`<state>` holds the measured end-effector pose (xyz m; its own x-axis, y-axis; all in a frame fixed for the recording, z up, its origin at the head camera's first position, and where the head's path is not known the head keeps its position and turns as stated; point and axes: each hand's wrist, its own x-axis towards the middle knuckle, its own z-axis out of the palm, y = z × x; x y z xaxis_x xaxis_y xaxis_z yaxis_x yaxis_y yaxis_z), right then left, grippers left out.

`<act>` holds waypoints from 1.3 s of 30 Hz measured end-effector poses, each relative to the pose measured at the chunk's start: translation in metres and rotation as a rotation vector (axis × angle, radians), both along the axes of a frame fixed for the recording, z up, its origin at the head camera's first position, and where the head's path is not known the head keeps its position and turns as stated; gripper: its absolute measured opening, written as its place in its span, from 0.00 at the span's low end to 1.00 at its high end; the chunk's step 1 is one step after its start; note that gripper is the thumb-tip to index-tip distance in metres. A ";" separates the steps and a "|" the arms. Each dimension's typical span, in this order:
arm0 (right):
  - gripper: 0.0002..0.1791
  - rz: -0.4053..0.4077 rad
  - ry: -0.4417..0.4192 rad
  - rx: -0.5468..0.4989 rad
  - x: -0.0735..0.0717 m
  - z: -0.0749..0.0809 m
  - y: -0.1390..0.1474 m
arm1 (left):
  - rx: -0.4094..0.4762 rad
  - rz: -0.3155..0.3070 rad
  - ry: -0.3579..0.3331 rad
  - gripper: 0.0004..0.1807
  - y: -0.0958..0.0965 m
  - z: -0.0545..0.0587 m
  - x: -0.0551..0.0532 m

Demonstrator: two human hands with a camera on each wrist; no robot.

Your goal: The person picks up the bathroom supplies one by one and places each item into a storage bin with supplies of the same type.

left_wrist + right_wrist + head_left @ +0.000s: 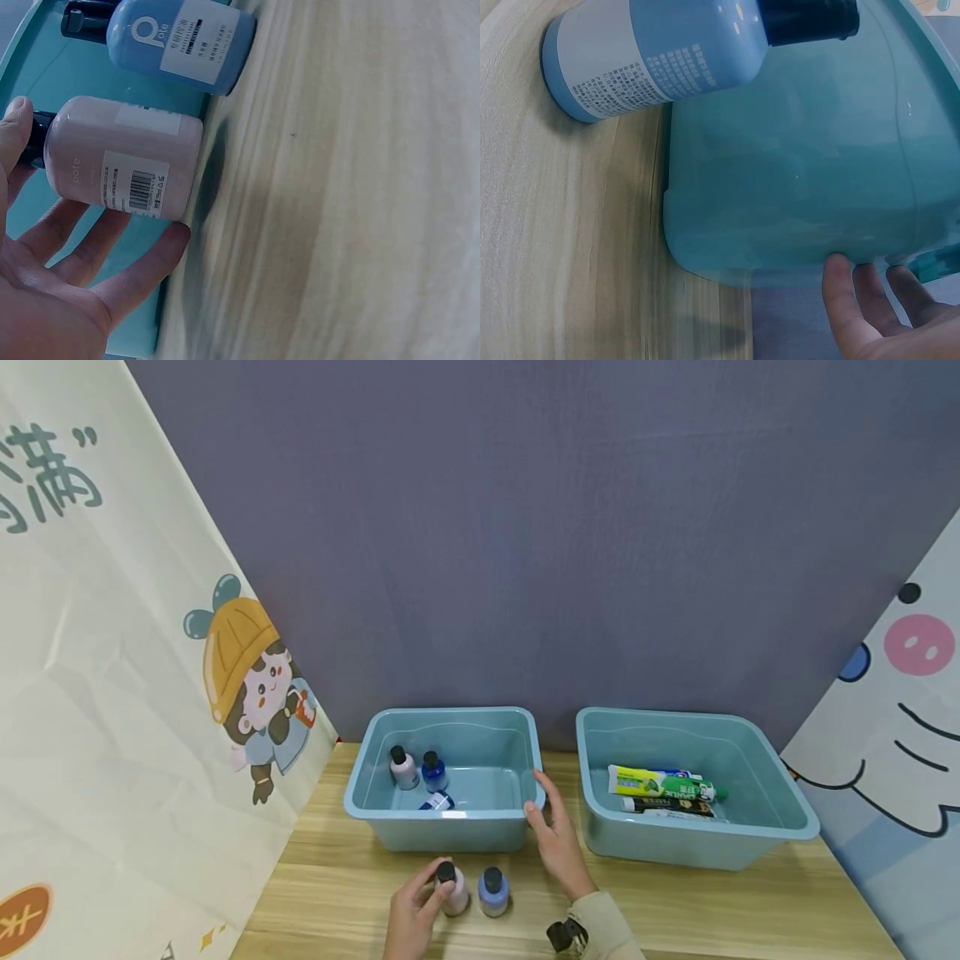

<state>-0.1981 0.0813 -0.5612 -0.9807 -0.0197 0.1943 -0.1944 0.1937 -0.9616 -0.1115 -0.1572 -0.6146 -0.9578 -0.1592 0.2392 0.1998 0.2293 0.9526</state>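
Pink bottle (457, 897): near upright before the left tub (480, 815), just beside the blue bottle (493, 897). A shadow by its base in the left wrist view makes me think it is slightly off the desk (322, 893), but I cannot tell for sure.
Left hand (412, 910): grasping the bottle high, thumb and a finger pinching the black cap (446, 870); the other fingers reach out along its side.
Right hand (558, 843): released, fingers extended, touching the tub's near corner and side; I see no firm grasp there.
Tub contents: a pale bottle (405, 773) and a dark blue bottle (433, 775) stand close together, and a third item (437, 802) lies by the front wall, partly hidden from me.
Cap hold: narrow for such a broad body, I judge; I would bring the lower fingers in against the side so the base cannot swing.
Blue neighbour: close enough to knock, so I would favour straight up before any sideways travel.
Tub rim: light steadying pressure seems best; a pull on that corner could slide the tub or rattle the standing bottles.
Front wall: I would want the base well above it, and the bottle kept vertical.
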 end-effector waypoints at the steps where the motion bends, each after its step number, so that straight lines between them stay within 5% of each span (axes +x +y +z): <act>1: 0.32 0.000 0.000 0.001 0.000 0.000 0.000 | 0.002 0.006 -0.009 0.18 0.000 0.001 0.000; 7: 0.31 0.004 0.003 -0.005 0.000 -0.001 0.000 | -0.002 0.020 -0.084 0.20 -0.004 0.011 0.000; 15: 0.31 0.008 0.013 -0.014 0.000 -0.001 -0.001 | 0.036 0.031 -0.104 0.21 -0.008 0.016 -0.002; 39: 0.33 0.002 0.004 -0.002 0.000 -0.001 0.000 | 0.068 0.072 0.022 0.17 -0.011 0.049 -0.006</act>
